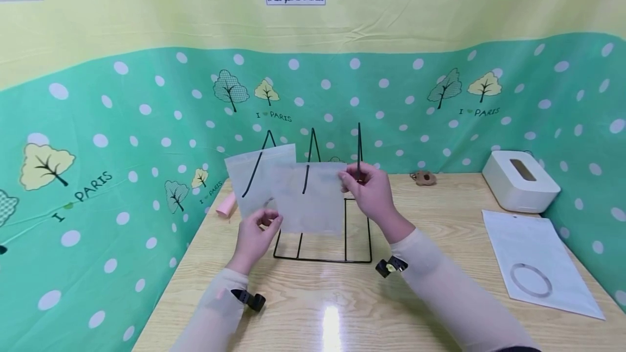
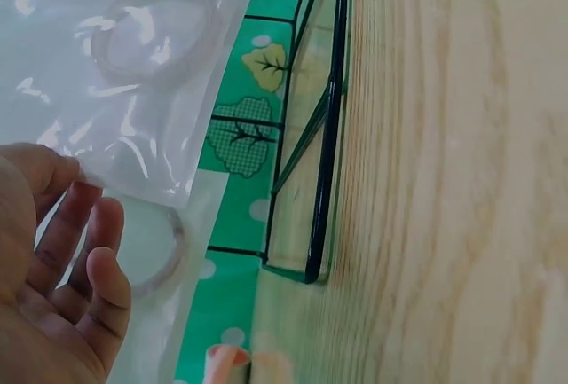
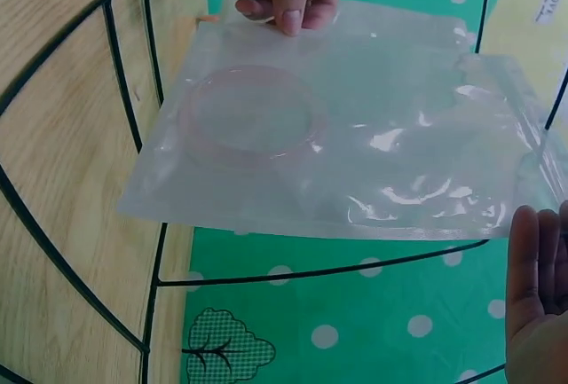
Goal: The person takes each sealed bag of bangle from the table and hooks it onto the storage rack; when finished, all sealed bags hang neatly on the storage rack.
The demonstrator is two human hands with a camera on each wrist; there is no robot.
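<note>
My right hand pinches the upper right corner of a clear plastic bag. At its lower left edge, my left hand holds it with thumb and fingertips. A pale pink ring, like a bangle, lies inside this bag in the right wrist view. Behind and left of it hangs another clear bag, with a ring seen in it from the left wrist. Both bags are at a black wire rack, whose slanting arms show across them; whether the front bag hangs on its arm I cannot tell.
On the right of the wooden table stand a white tissue box and, before it, a flat white bag with a ring. A pink tube lies back left, a small brown object at the back.
</note>
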